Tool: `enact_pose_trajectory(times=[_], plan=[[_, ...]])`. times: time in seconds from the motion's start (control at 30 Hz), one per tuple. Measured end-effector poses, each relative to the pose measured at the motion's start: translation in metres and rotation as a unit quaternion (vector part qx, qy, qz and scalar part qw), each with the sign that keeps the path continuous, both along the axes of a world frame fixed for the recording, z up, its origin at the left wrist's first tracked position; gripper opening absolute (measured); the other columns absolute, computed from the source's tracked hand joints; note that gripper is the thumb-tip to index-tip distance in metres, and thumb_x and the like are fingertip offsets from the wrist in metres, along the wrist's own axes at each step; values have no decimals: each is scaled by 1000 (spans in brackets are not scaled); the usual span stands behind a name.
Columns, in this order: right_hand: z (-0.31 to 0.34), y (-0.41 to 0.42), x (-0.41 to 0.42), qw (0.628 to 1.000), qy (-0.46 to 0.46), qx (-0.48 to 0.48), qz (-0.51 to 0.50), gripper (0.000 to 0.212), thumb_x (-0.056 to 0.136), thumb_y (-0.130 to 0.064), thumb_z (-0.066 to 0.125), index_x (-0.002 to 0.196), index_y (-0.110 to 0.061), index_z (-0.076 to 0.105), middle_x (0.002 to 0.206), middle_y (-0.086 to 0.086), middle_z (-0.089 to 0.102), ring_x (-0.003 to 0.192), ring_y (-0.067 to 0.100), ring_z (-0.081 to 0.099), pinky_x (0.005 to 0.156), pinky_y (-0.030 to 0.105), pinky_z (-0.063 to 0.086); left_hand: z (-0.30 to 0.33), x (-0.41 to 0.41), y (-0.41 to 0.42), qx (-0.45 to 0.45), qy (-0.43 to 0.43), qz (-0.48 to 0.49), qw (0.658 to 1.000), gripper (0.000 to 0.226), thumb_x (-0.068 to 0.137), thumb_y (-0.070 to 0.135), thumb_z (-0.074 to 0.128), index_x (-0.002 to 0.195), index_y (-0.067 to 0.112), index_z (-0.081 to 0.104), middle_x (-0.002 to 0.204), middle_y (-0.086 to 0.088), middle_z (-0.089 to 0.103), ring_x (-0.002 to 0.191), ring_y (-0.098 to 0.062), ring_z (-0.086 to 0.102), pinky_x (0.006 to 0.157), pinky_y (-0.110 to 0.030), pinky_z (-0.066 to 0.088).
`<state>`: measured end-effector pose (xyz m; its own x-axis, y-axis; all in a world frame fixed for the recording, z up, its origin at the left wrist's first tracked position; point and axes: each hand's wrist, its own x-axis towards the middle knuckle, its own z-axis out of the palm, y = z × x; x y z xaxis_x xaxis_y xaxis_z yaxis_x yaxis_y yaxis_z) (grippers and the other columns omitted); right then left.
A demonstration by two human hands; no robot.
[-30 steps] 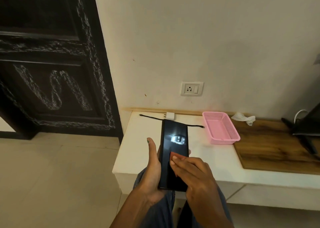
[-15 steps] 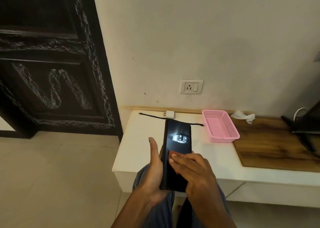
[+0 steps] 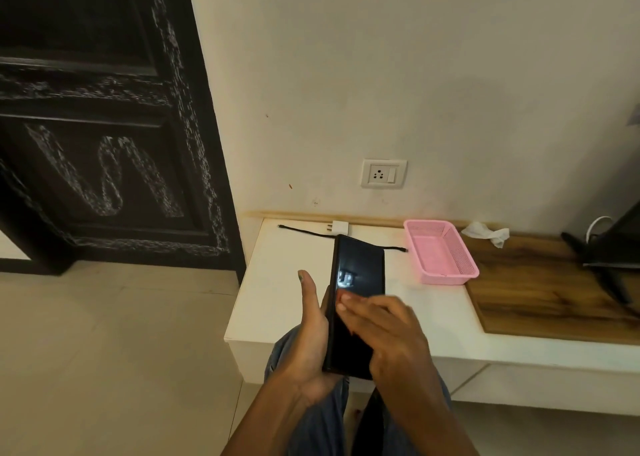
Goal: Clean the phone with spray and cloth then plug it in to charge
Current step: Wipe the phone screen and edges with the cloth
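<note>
1. There is one phone (image 3: pixel 358 282), black, with its screen facing up.
2. There are two hands: one left hand (image 3: pixel 311 331) and one right hand (image 3: pixel 384 331).
3. There is one black cable (image 3: pixel 311 234) lying on the table (image 3: pixel 273 293).
4. There is one white charger plug (image 3: pixel 339 227), close to the wall.
5. There is one pink basket (image 3: pixel 441 252).
6. There is one white crumpled cloth or tissue (image 3: pixel 486 232); which of the two it is cannot be told.
7. There is one wall socket (image 3: pixel 383 173), with one switch on it.
8. There is one dark door (image 3: pixel 104 126).
9. There is one wooden board (image 3: pixel 540 289) on the right part.
</note>
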<state>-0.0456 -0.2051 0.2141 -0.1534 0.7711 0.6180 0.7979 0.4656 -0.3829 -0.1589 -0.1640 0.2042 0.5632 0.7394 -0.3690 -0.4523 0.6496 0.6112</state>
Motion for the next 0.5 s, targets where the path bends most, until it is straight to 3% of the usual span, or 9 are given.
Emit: enact_pose_trajectory(times=[0.1,0.17,0.2,0.27,0.3,0.33,0.37,0.4,0.5], plan=[[4,16,8,998,34,13,-53,29,75,0,61,103,0,70,106,9,69,95,22,64,81,40,57,4,5,-1,-4,-26,-3,1000,87,63,87,34,100,20,76,109,-14,72,102,-26,68,74,-37,58],[5,12,9,996,72,23,-37,25,92,-11,50,103,2,69,107,9,67,98,25,63,88,38,52,3,4,0,-11,-32,1,999,90,60,87,36,101,19,76,110,-15,71,103,-28,68,76,-38,58],[1,10,3,998,63,10,-26,37,99,-16,38,106,5,67,112,11,65,105,24,60,95,30,46,2,2,0,-14,-30,7,999,94,58,88,37,105,15,74,113,-17,70,105,-30,67,80,-41,58],[7,-4,-37,981,-59,-184,33,44,99,-7,22,123,23,43,132,35,43,131,31,37,111,25,24,-1,-2,1,-22,-17,16,999,105,54,90,38,112,8,70,114,-20,68,107,-32,66,85,-44,56],[1,-2,-28,968,-109,-227,-3,46,95,-6,24,129,25,31,135,44,33,135,36,29,117,33,11,-3,-3,1,-27,-10,17,999,109,52,91,38,113,6,69,112,-20,69,106,-32,66,86,-44,56],[-8,-5,-31,942,-243,-230,-11,48,90,-9,35,129,19,37,129,40,43,131,34,38,116,46,12,-4,-4,0,-30,-7,20,999,111,52,92,38,114,5,68,111,-20,69,105,-32,66,86,-44,55],[-5,-6,-35,941,-216,-262,0,44,83,-8,47,123,10,52,119,26,59,120,26,50,111,48,24,-3,-3,-1,-30,-1,26,999,111,52,92,37,114,5,68,112,-20,68,105,-32,66,85,-44,55],[-2,-10,-39,967,-49,-245,51,39,77,-3,56,115,0,63,111,11,66,110,17,56,103,43,38,-3,-1,-1,-26,0,33,999,108,54,91,37,111,7,70,113,-20,69,105,-32,67,82,-44,57],[9,9,5,998,-11,-26,-52,30,85,-5,48,107,-6,68,110,1,67,99,20,62,86,34,54,2,6,-5,-20,1,35,999,92,58,91,31,99,22,76,110,-14,71,102,-28,69,75,-41,58]])
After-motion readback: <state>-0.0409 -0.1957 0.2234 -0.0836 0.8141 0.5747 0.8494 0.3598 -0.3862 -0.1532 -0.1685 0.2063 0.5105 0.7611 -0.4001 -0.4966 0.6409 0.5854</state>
